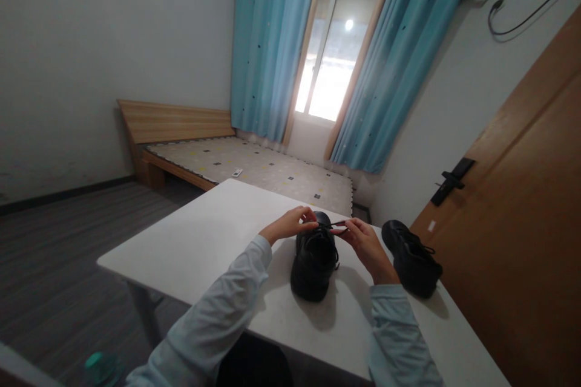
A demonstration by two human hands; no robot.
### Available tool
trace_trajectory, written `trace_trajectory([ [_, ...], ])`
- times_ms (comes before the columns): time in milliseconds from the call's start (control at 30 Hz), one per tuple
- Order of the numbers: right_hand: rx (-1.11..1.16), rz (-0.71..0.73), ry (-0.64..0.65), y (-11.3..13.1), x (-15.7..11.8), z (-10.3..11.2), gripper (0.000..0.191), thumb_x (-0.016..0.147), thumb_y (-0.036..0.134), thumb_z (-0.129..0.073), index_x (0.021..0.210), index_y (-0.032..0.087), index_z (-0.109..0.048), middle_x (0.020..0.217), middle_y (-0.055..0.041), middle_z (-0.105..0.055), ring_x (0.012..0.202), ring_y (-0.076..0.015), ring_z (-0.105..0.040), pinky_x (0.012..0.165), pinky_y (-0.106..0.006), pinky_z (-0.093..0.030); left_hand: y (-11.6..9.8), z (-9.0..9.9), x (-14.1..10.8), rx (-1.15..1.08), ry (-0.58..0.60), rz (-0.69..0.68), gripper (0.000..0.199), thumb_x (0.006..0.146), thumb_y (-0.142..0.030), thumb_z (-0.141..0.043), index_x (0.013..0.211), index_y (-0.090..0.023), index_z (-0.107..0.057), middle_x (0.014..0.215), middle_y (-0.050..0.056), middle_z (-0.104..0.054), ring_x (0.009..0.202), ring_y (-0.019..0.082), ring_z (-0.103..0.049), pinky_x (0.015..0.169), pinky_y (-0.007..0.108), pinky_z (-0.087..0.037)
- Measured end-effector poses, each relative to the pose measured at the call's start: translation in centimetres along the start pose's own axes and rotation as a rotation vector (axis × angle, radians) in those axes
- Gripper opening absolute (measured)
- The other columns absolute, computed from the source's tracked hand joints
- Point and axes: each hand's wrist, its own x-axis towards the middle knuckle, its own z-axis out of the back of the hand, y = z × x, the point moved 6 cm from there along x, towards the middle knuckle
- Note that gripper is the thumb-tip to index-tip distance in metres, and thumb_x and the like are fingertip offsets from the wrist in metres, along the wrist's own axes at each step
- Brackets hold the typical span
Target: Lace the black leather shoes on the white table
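A black lace-up shoe [312, 275] stands on the white table [218, 224], its heel towards me and its toe pointing away. Over the shoe's lacing, my left hand [293, 224] reaches in from the left with fingers pinched at the shoelace; what lies right between its fingertips is small and dark. My right hand [365, 245], just right of the shoe, pinches the black shoelace [336, 224] and holds it stretched sideways from the lacing. A second black shoe [415, 260] rests to the right of my right hand.
Behind the table is a bed [272, 169] with a patterned mattress and a small white object [237, 173] on it. A wooden door [521, 205] with a black handle is close on the right. A bottle with a green cap [94, 360] is at lower left.
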Motion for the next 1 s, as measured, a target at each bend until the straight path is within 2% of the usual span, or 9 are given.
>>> trace_trajectory([
  [133, -0.301, 0.102, -0.103, 0.6, 0.2, 1.0, 0.033, 0.073, 0.051, -0.062, 0.076, 0.018, -0.057, 0.066, 0.0009, -0.059, 0.052, -0.0128, -0.057, 0.063, -0.032, -0.050, -0.7, -0.4, -0.1, 0.021, 0.039, -0.051, 0.031, 0.083, -0.034, -0.054, 0.109, -0.018, -0.059, 0.115, 0.007, -0.060, 0.105, 0.018, -0.054, 0.090, 0.028, -0.043],
  [200, -0.503, 0.183, -0.137, 1.1, 0.2, 1.5, 0.033, 0.073, 0.052, -0.061, 0.073, 0.018, -0.058, 0.065, 0.0006, -0.055, 0.051, -0.0129, -0.052, 0.058, -0.030, -0.047, -1.1, -0.6, -0.1, -0.006, 0.080, -0.050, 0.035, 0.085, -0.035, -0.051, 0.115, -0.019, -0.057, 0.121, 0.006, -0.058, 0.111, 0.018, -0.052, 0.095, 0.029, -0.040],
  [267, -0.691, 0.276, -0.138, 1.6, 0.2, 1.6, 0.033, 0.073, 0.051, -0.061, 0.072, 0.018, -0.062, 0.073, -0.0023, -0.055, 0.057, -0.0142, -0.052, 0.058, -0.031, -0.045, -1.4, -0.9, -0.3, -0.033, 0.128, -0.048, 0.041, 0.084, -0.039, -0.052, 0.121, -0.019, -0.054, 0.125, 0.006, -0.057, 0.115, 0.019, -0.051, 0.099, 0.030, -0.037],
  [367, -0.871, 0.340, -0.096, 1.7, 0.1, 1.5, 0.030, 0.070, 0.049, -0.065, 0.072, 0.019, -0.068, 0.078, -0.0041, -0.053, 0.060, -0.0150, -0.050, 0.061, -0.032, -0.045, -1.8, -1.3, -0.5, -0.023, 0.177, -0.044, 0.060, 0.073, -0.042, -0.066, 0.125, -0.018, -0.050, 0.128, 0.009, -0.054, 0.118, 0.022, -0.049, 0.101, 0.031, -0.036],
  [433, -0.908, 0.330, -0.057, 1.4, 0.2, 1.5, 0.029, 0.069, 0.047, -0.066, 0.068, 0.019, -0.069, 0.075, -0.0038, -0.051, 0.058, -0.0150, -0.049, 0.060, -0.033, -0.045, -1.9, -1.3, -0.6, -0.006, 0.182, -0.036, 0.068, 0.067, -0.042, -0.071, 0.126, -0.017, -0.050, 0.128, 0.010, -0.053, 0.118, 0.023, -0.049, 0.101, 0.032, -0.036],
  [567, -0.850, 0.316, -0.076, 1.2, 0.3, 2.1, 0.026, 0.070, 0.044, -0.065, 0.066, 0.018, -0.066, 0.082, -0.0056, -0.054, 0.070, -0.0180, -0.054, 0.063, -0.033, -0.046, -1.8, -1.3, -0.6, 0.004, 0.183, -0.025, 0.065, 0.068, -0.042, -0.070, 0.125, -0.017, -0.050, 0.126, 0.010, -0.054, 0.116, 0.023, -0.050, 0.099, 0.032, -0.037],
  [667, -0.777, 0.317, -0.184, 1.3, 0.4, 3.4, 0.027, 0.068, 0.045, -0.065, 0.065, 0.018, -0.063, 0.085, -0.0070, -0.057, 0.078, -0.0205, -0.057, 0.064, -0.033, -0.048, -1.6, -1.3, -0.6, 0.000, 0.186, -0.035, 0.064, 0.069, -0.043, -0.069, 0.125, -0.019, -0.050, 0.126, 0.009, -0.055, 0.115, 0.022, -0.050, 0.099, 0.031, -0.037],
  [800, -0.771, 0.313, -0.388, 1.7, 0.2, 5.3, 0.027, 0.067, 0.045, -0.063, 0.066, 0.018, -0.060, 0.077, -0.0057, -0.059, 0.071, -0.0199, -0.057, 0.065, -0.034, -0.047, -1.5, -1.2, -0.6, -0.003, 0.179, -0.024, 0.062, 0.068, -0.043, -0.069, 0.123, -0.020, -0.052, 0.124, 0.008, -0.056, 0.114, 0.022, -0.051, 0.097, 0.031, -0.038],
  [1000, -0.805, 0.343, -0.554, 2.8, -0.5, 6.2, 0.025, 0.072, 0.043, -0.059, 0.069, 0.018, -0.058, 0.078, -0.0078, -0.060, 0.065, -0.0187, -0.056, 0.055, -0.030, -0.046, -1.6, -1.0, -0.7, -0.022, 0.180, -0.012, 0.061, 0.069, -0.044, -0.069, 0.123, -0.022, -0.053, 0.124, 0.007, -0.057, 0.113, 0.022, -0.052, 0.096, 0.032, -0.039],
])
